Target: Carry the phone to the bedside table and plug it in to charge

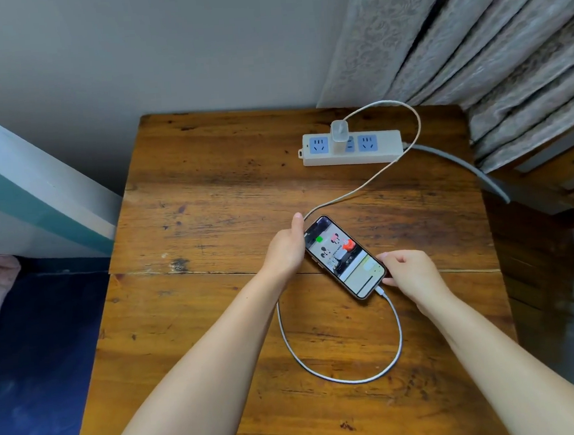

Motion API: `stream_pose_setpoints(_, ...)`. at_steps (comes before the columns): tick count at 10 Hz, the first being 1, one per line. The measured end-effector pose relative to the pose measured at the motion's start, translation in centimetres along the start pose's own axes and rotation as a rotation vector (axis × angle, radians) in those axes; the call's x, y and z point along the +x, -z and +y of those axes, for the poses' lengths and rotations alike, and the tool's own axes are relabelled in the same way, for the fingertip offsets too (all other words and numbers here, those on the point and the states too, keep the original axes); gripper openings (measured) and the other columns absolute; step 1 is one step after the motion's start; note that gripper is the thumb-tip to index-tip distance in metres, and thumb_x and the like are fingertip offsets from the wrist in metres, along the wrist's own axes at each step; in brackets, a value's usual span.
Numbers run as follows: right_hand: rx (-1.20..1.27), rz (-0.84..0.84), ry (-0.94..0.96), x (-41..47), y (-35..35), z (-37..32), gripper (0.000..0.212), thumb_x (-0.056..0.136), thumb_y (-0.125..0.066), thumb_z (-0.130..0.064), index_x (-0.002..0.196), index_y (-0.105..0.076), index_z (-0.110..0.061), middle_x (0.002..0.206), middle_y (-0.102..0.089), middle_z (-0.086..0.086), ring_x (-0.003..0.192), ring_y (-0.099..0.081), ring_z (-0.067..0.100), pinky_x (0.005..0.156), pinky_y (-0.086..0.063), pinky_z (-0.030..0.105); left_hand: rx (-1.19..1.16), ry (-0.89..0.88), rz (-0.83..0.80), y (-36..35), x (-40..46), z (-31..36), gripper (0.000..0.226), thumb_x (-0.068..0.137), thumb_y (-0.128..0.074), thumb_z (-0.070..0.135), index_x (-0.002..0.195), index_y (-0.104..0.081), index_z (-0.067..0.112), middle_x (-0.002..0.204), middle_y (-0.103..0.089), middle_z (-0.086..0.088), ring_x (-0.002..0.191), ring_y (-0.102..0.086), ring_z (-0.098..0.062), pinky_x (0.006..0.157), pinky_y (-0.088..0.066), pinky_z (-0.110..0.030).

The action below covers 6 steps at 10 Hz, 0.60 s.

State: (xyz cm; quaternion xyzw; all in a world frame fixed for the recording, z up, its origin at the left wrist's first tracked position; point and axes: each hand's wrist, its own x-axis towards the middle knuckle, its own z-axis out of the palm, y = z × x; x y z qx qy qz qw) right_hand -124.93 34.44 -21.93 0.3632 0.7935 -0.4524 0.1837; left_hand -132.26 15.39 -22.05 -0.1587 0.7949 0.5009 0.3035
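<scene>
Plug-in looks done: cable (396, 332) seated in lit phone (345, 257) on table (208, 189); left hand (286, 248) fingers grip its edge, right hand (410, 271) fingers loosely curled beside connector—next, let go.

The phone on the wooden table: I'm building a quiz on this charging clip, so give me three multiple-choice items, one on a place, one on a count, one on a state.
1. Where does the power strip lie?
A. far right part of the table, near the curtain
B. on the floor
C. on the bed

2. How many blue socket faces on it show uncovered?
A. none
B. two
C. five

3. What is the state of the phone?
A. screen dark, no cable
B. face down
C. screen lit, cable in its bottom end

Key: 1 A, it sits by the table's far edge below the curtain; 2 B, the charger largely covers the middle one; 3 C, the display glows and the white plug meets the lower edge by the right hand, the left hand at the other side.
</scene>
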Motion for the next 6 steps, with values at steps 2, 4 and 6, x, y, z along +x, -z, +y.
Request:
stream_pose_setpoints(2, 0.021, 0.008, -0.013, -0.2, -0.1, -0.1, 0.027, 0.096, -0.046, -0.021, 0.105, -0.070, -0.011, 0.129, -0.062, 0.005, 0.069, -0.058, 0.002, 0.073, -0.057, 0.028, 0.124, -0.064, 0.044, -0.7, -0.1, 0.4, 0.065, 0.097, -0.020, 0.048, 0.101, -0.066, 0.001, 0.110, -0.063, -0.021, 0.095, -0.054, -0.029, 0.081, -0.036, -0.032)
stream_pose_setpoints(4, 0.032, -0.032, -0.026, -0.2, 0.2, -0.3, 0.029, 0.096, -0.046, -0.017, 0.117, -0.065, -0.011, 0.132, -0.059, 0.007, 0.077, -0.058, 0.005, 0.065, -0.054, 0.019, 0.397, -0.081, 0.057, 0.1, 0.5, 0.4, 0.070, 0.095, -0.017, 0.051, 0.121, -0.058, 0.000, 0.137, -0.043, -0.029, 0.126, -0.036, -0.041, 0.106, -0.028, -0.047)
stream_pose_setpoints(6, 0.085, -0.044, -0.087, -2.8, 3.8, -0.2, 0.036, 0.099, -0.041, -0.021, 0.134, -0.049, -0.017, 0.134, -0.055, 0.009, 0.117, -0.054, 0.021, 0.096, -0.046, 0.038, 0.254, -0.174, 0.163, 4.9, -1.3, -2.8, 0.047, 0.098, -0.029, 0.039, 0.113, -0.064, 0.011, 0.116, -0.064, -0.012, 0.110, -0.055, -0.027, 0.095, -0.043, -0.040)
